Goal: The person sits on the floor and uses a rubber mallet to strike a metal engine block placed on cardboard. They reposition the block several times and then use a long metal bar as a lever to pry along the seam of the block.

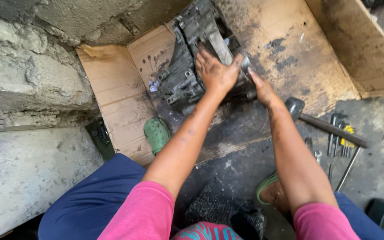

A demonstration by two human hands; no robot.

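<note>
A greasy dark metal gearbox housing (187, 66) lies on flattened, oil-stained cardboard (116, 93). My left hand (216, 73) rests flat on top of the housing, fingers spread, touching a pale metal bar (221, 46) that sticks out of it. My right hand (261, 89) presses against the housing's right side near a shiny shaft end (245, 62); its fingertips are hidden behind the casting. Both hands are smeared with black grease. Pink sleeves cover my upper arms.
A hammer (296, 106) with a long handle lies to the right of the housing. Several wrenches and a yellow-handled tool (343, 138) sit on the concrete. Green sandals (156, 133) are on my feet. A rough stone wall (27, 75) stands at left.
</note>
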